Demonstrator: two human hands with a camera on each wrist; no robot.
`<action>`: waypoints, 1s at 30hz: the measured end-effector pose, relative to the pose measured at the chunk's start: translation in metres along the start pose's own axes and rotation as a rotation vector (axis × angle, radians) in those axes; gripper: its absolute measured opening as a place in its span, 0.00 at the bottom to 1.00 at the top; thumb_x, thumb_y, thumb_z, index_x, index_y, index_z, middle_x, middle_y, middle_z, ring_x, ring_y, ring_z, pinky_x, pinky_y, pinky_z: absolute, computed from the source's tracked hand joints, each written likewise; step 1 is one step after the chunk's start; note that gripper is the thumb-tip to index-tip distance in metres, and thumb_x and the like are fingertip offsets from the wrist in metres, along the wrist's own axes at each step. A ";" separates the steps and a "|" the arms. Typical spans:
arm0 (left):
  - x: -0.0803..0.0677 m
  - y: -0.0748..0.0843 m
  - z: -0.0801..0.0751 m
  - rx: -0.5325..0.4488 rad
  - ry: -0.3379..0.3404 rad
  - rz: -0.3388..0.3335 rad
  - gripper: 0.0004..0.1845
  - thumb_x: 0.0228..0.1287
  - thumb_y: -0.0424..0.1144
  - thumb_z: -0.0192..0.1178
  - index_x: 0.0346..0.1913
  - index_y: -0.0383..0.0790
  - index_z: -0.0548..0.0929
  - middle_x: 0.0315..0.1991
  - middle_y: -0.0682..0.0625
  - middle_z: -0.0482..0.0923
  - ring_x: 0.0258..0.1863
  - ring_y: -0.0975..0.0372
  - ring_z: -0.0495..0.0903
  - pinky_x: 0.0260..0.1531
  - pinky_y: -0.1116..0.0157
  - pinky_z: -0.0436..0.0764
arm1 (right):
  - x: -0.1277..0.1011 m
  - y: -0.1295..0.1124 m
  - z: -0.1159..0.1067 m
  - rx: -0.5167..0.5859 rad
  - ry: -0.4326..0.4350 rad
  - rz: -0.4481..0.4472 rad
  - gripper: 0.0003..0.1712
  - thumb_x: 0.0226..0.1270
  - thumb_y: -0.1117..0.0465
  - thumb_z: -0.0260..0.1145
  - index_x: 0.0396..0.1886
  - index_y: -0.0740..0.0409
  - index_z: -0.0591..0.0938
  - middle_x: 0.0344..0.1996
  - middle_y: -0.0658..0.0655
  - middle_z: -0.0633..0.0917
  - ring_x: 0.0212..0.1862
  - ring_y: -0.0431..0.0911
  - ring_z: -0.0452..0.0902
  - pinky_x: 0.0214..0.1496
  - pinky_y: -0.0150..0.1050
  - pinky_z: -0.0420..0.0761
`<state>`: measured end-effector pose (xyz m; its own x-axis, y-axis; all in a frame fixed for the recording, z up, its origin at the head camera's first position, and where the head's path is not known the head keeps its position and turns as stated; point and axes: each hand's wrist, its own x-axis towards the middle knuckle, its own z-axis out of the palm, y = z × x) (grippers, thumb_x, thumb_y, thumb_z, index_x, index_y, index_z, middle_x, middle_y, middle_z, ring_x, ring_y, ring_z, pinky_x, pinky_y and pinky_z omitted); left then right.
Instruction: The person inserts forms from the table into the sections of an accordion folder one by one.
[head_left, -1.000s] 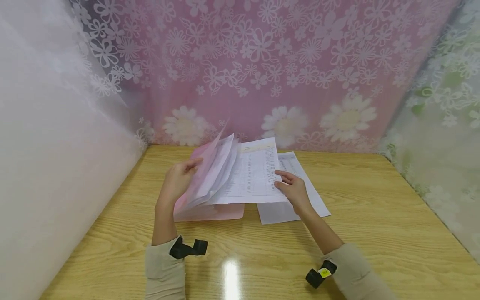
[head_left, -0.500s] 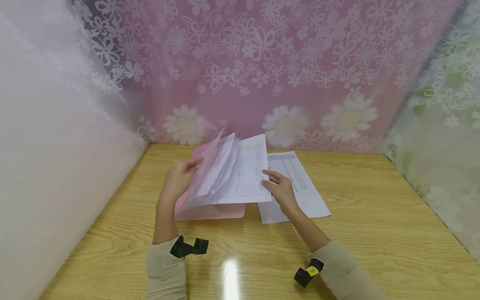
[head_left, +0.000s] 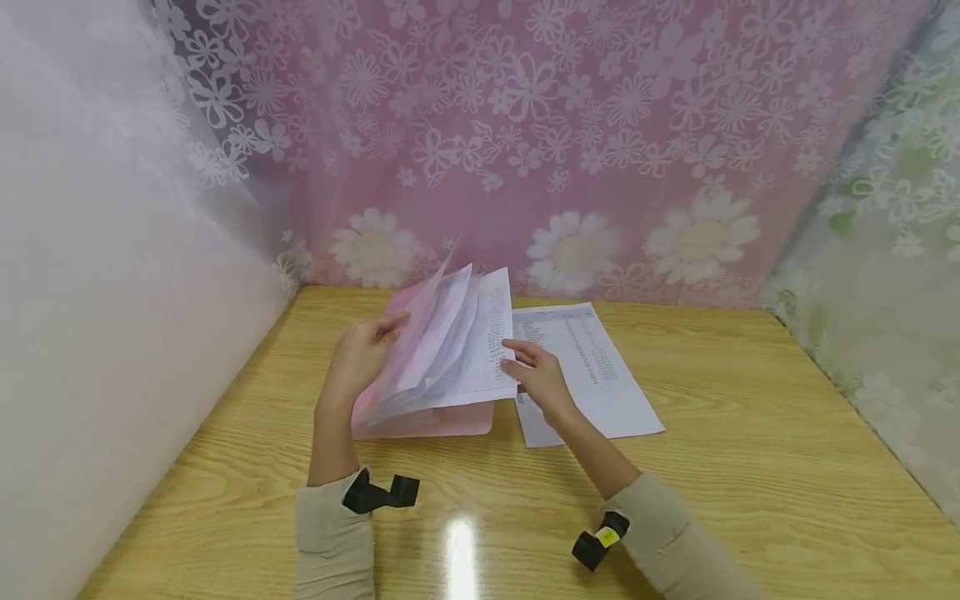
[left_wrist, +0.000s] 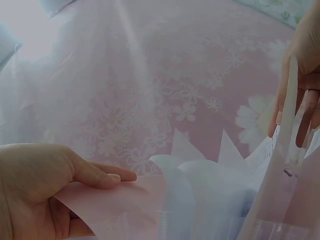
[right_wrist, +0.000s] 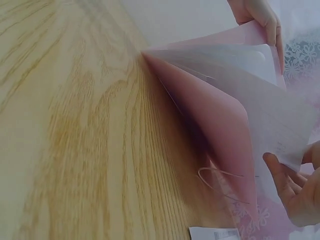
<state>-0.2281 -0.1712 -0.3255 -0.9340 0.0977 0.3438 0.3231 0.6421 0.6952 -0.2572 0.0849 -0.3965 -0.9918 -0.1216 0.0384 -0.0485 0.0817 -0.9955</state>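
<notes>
the pink folder (head_left: 420,417) is held open on the table (head_left: 750,467) by the left hand (head_left: 360,354), while a printed sheet (head_left: 491,350), pinched by the right hand (head_left: 536,379), has been slid further in since a second ago, leaving another sheet (head_left: 592,375) beside it uncovered.

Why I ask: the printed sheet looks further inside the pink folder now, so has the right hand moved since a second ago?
Yes. The right hand, holding the printed sheet, has slid left toward the pink folder, uncovering more of the loose page on the table.

Print on loose sheet (head_left: 592,367) unreadable (too small).
</notes>
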 end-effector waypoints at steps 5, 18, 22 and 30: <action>0.000 0.000 0.000 0.004 -0.001 -0.004 0.17 0.67 0.31 0.50 0.56 0.36 0.78 0.48 0.43 0.78 0.23 0.57 0.64 0.31 0.61 0.65 | -0.002 -0.007 0.005 -0.037 -0.082 0.031 0.24 0.64 0.67 0.59 0.60 0.63 0.71 0.53 0.66 0.75 0.33 0.46 0.79 0.35 0.39 0.79; 0.000 0.000 0.000 0.011 0.001 0.009 0.17 0.67 0.31 0.49 0.56 0.36 0.78 0.49 0.42 0.78 0.21 0.58 0.62 0.32 0.61 0.65 | 0.006 -0.008 0.011 -0.186 -0.223 0.004 0.25 0.65 0.64 0.60 0.62 0.62 0.70 0.61 0.67 0.68 0.61 0.57 0.63 0.57 0.51 0.65; 0.000 0.000 -0.001 0.011 0.000 0.004 0.17 0.67 0.30 0.49 0.56 0.36 0.78 0.49 0.42 0.78 0.21 0.57 0.63 0.30 0.61 0.64 | 0.008 -0.010 0.014 -0.220 -0.233 0.006 0.25 0.65 0.64 0.60 0.62 0.61 0.71 0.60 0.65 0.69 0.63 0.56 0.60 0.60 0.53 0.60; 0.000 0.001 -0.001 0.002 0.008 0.023 0.16 0.67 0.31 0.50 0.56 0.36 0.78 0.50 0.42 0.77 0.31 0.55 0.70 0.35 0.60 0.66 | 0.013 -0.009 0.024 -0.258 -0.223 -0.010 0.25 0.62 0.65 0.61 0.60 0.63 0.73 0.57 0.66 0.72 0.60 0.55 0.65 0.57 0.49 0.66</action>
<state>-0.2281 -0.1714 -0.3244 -0.9250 0.1068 0.3646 0.3444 0.6410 0.6859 -0.2672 0.0587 -0.3889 -0.9422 -0.3349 0.0001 -0.1150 0.3234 -0.9392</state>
